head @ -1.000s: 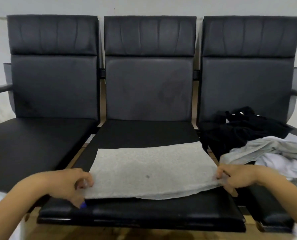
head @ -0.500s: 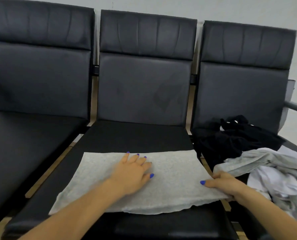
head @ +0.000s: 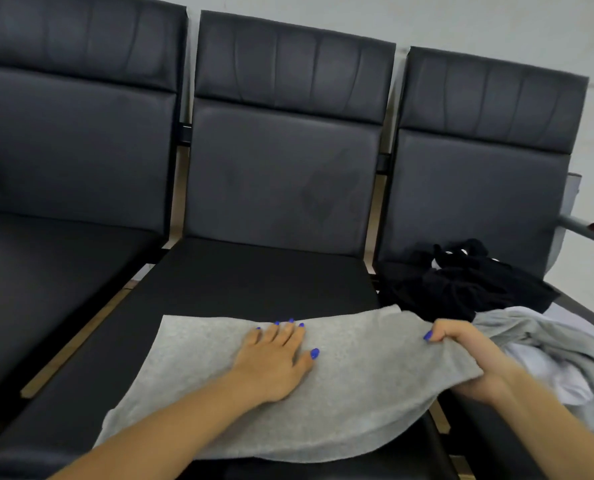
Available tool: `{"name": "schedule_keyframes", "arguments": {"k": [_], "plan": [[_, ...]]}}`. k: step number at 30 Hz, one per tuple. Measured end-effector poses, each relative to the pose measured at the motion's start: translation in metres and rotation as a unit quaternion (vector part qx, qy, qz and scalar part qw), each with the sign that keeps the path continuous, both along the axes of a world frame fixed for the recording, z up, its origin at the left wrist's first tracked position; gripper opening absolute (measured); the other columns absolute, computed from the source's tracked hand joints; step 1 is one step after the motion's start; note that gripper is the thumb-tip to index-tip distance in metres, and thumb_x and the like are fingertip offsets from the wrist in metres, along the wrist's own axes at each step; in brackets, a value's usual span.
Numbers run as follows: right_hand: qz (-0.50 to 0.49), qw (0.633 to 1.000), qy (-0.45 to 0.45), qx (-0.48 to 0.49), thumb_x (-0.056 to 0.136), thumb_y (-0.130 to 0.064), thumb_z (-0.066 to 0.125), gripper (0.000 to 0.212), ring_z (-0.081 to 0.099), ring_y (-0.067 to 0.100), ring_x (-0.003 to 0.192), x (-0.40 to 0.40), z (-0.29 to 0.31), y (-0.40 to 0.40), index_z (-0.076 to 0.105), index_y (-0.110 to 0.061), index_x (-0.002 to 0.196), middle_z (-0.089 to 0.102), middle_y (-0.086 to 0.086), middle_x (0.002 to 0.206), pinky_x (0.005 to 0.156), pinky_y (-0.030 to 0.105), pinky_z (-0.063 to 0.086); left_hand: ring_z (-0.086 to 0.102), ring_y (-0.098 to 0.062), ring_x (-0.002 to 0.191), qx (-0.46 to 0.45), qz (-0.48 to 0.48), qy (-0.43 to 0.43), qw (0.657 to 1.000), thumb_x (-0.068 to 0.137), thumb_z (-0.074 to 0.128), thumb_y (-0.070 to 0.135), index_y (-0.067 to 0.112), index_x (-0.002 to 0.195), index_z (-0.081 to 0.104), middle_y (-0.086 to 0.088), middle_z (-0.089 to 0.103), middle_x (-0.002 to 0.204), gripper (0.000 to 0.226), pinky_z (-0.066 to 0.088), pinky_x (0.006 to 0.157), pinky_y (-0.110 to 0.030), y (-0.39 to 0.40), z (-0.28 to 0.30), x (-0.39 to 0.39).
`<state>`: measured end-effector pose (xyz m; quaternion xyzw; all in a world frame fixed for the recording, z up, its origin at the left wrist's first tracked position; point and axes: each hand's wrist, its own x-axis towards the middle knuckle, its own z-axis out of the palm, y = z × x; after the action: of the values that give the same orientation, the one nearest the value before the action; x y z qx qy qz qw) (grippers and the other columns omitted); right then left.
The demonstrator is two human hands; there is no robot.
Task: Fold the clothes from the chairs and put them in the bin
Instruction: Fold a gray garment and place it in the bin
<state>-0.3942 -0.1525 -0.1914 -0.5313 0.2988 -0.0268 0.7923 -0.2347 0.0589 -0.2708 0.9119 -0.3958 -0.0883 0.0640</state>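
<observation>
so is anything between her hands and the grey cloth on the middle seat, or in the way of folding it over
Nothing visible. The left hand presses flat on the grey cloth, and the right hand grips its raised right edge. The cloth's left half lies bare. The clothes pile sits on the right seat, behind the raised edge.

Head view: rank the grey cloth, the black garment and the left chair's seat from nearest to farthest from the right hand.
1. The grey cloth, on the middle seat: the right hand grips its right edge.
2. The black garment, on the right chair, just behind the hand.
3. The left chair's seat, far across on the left.
</observation>
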Motion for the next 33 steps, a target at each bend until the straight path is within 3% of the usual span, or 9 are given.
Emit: {"name": "schedule_keyframes", "arguments": {"k": [5, 10, 14, 16, 18, 23, 27, 30, 33], "plan": [[0.007, 0.999, -0.044, -0.015, 0.03, -0.012, 0.066, 0.022, 0.058, 0.02, 0.05, 0.014, 0.026, 0.013, 0.065, -0.009, 0.052, 0.061, 0.006, 0.059, 0.055, 0.027, 0.041, 0.005, -0.011, 0.148, -0.234, 0.053, 0.146, 0.96, 0.104, 0.021, 0.04, 0.021, 0.154, 0.013, 0.004, 0.011, 0.161, 0.053, 0.002, 0.116, -0.024, 0.017, 0.037, -0.01], [0.085, 0.992, -0.091, 0.019, 0.07, -0.008, 0.048, 0.018, 0.06, 0.018, 0.053, 0.035, 0.054, 0.056, 0.065, -0.005, 0.064, 0.061, 0.008, 0.063, 0.049, 0.022, 0.05, 0.034, -0.018, 0.14, -0.455, 0.166, 0.477, 0.734, 0.102, 0.03, 0.046, 0.016, 0.147, 0.036, -0.002, 0.039, 0.151, 0.054, 0.027, 0.115, -0.033, 0.055, 0.065, -0.003], [0.219, 0.971, -0.096, -0.024, 0.062, -0.008, 0.058, 0.047, 0.056, 0.018, 0.065, 0.063, 0.063, 0.105, 0.055, -0.014, 0.108, 0.057, 0.008, 0.074, 0.06, 0.028, 0.047, 0.051, -0.03, 0.125, -0.538, 0.227, 0.576, 0.572, 0.1, 0.034, 0.049, 0.009, 0.141, 0.044, -0.015, 0.051, 0.14, 0.058, 0.042, 0.099, -0.041, 0.083, 0.066, 0.006], [0.276, 0.955, -0.092, -0.06, 0.072, -0.008, 0.056, 0.043, 0.055, 0.018, 0.068, 0.077, 0.063, 0.138, 0.054, -0.007, 0.115, 0.056, 0.01, 0.081, 0.063, 0.028, 0.046, 0.056, -0.033, 0.118, -0.552, 0.251, 0.595, 0.528, 0.096, 0.036, 0.054, 0.006, 0.137, 0.049, -0.018, 0.057, 0.133, 0.064, 0.046, 0.092, -0.043, 0.094, 0.064, 0.007], [0.325, 0.936, -0.1, -0.094, 0.081, -0.004, 0.05, 0.04, 0.056, 0.018, 0.073, 0.09, 0.058, 0.172, 0.055, 0.0, 0.121, 0.055, 0.01, 0.088, 0.067, 0.03, 0.046, 0.061, -0.034, 0.112, -0.556, 0.249, 0.603, 0.515, 0.094, 0.035, 0.059, 0.005, 0.128, 0.058, -0.02, 0.064, 0.122, 0.068, 0.05, 0.09, -0.045, 0.104, 0.059, 0.008], [0.435, 0.87, -0.031, -0.232, 0.096, -0.011, 0.044, 0.016, 0.048, 0.02, 0.061, 0.106, 0.018, 0.233, 0.053, -0.001, 0.104, 0.051, 0.009, 0.074, 0.063, 0.029, 0.042, 0.068, -0.035, 0.054, -0.509, 0.29, 0.606, 0.539, 0.091, 0.038, 0.063, -0.003, 0.105, 0.063, -0.026, 0.068, 0.07, 0.071, 0.054, 0.043, -0.037, 0.126, 0.045, 0.017], [0.431, 0.833, -0.029, -0.344, 0.096, -0.013, 0.043, 0.053, 0.057, 0.021, 0.072, 0.103, -0.005, 0.234, 0.025, -0.012, 0.146, 0.06, 0.008, 0.088, 0.07, 0.033, 0.048, 0.069, -0.038, 0.08, -0.493, 0.319, 0.597, 0.547, 0.087, 0.052, 0.041, -0.005, 0.125, 0.057, -0.028, 0.067, 0.101, 0.06, 0.05, 0.081, -0.046, 0.143, 0.025, 0.039], [0.362, 0.716, -0.077, -0.593, 0.097, -0.019, 0.043, 0.053, 0.05, 0.023, 0.115, 0.102, -0.021, 0.214, 0.03, -0.026, 0.147, 0.053, 0.007, 0.128, 0.098, 0.037, 0.041, 0.063, -0.042, 0.103, -0.49, 0.309, 0.594, 0.558, 0.083, 0.054, 0.031, -0.005, 0.122, 0.06, -0.029, 0.064, 0.115, 0.054, 0.044, 0.096, -0.049, 0.15, 0.021, 0.044], [0.373, 0.609, -0.097, -0.693, 0.1, -0.03, 0.038, 0.049, 0.029, 0.021, 0.135, 0.093, -0.039, 0.206, 0.03, -0.028, 0.148, 0.035, 0.001, 0.147, 0.112, 0.037, 0.019, 0.055, -0.042, 0.119, -0.513, 0.31, 0.581, 0.55, 0.088, 0.053, 0.03, 0.008, 0.134, 0.054, -0.024, 0.06, 0.127, 0.051, 0.047, 0.094, -0.053, 0.15, 0.013, 0.054]]}}
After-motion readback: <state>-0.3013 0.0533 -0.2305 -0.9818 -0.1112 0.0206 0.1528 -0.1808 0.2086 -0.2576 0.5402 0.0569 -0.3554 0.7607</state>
